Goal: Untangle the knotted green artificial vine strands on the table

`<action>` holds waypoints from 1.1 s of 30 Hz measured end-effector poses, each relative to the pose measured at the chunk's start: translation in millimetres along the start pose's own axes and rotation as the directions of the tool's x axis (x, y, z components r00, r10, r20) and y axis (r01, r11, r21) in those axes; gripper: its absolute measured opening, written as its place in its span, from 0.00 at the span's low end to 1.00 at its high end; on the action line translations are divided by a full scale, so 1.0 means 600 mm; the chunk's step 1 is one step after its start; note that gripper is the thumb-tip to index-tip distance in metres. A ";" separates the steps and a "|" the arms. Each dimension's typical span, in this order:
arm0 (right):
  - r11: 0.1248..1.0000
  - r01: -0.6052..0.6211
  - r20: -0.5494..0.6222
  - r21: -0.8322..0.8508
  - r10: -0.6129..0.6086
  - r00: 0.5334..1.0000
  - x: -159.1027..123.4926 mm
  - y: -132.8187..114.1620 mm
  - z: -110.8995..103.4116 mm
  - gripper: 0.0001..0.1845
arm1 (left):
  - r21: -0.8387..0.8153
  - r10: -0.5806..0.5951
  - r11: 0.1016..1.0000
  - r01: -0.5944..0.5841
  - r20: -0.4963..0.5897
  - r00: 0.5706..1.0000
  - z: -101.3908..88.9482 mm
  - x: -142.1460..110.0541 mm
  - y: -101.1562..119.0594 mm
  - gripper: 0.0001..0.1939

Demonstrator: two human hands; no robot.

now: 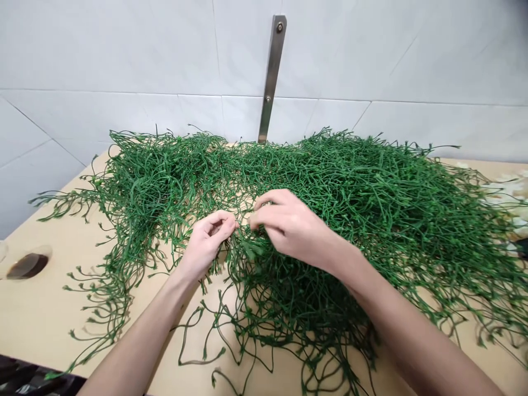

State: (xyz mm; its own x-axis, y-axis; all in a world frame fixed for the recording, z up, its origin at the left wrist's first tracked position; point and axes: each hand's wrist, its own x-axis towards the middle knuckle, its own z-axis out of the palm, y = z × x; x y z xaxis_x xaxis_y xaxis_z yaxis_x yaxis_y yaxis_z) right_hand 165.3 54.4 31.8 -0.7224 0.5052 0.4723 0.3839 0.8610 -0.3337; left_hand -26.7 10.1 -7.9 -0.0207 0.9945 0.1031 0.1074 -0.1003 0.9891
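Thin green stems with small forked tips, looking like plastic flower stems point(371, 187), lie tangled in a large heap across the table. My left hand point(208, 236) is closed in a pinch at the middle of the heap, with green stems at and below its fingers. Just to its right, my right hand point(291, 223) has its fingers curled together, fingertips facing the left ones with a small gap between. Whatever the right fingertips hold is too small to make out. Blurred green tips point(249, 248) show beneath both hands, and a darker clump of stems point(305, 297) lies under my right forearm.
The pale wooden tabletop point(33, 308) meets a grey tiled wall point(124, 49). A metal bar point(271, 77) is bolted upright to the wall. A cup of dark liquid point(28, 265) is at the left. Whitish petal-like pieces point(511, 192) lie at the right edge.
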 end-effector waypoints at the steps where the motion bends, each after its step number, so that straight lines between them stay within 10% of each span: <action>1: 0.998 -0.063 -0.023 0.008 0.063 0.998 0.001 0.000 -0.008 0.18 | 0.003 0.003 1.000 -0.003 -0.024 1.000 -0.001 0.000 0.001 0.18; 14: 0.784 -0.445 0.309 0.433 0.334 0.890 0.012 -0.026 -0.005 0.08 | 0.042 0.125 0.992 -0.123 -0.040 0.991 0.004 -0.008 -0.009 0.10; 23: 0.987 -0.121 0.073 0.106 0.114 0.991 0.004 -0.023 0.008 0.04 | 0.164 0.169 0.972 -0.169 0.015 0.986 0.003 -0.005 -0.002 0.05; 33: 0.970 -0.231 0.281 0.075 0.201 0.938 0.006 -0.023 0.018 0.15 | 0.340 0.336 0.849 -0.405 0.244 0.910 -0.001 -0.009 -0.001 0.06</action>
State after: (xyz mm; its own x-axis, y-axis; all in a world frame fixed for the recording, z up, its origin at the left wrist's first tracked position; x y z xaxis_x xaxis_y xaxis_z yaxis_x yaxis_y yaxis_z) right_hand 151.0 43.5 29.2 -0.7620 0.6306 0.1469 0.4958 0.7142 -0.4940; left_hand -27.5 4.5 -8.9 0.2602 0.8787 0.4003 0.4376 -0.4768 0.7624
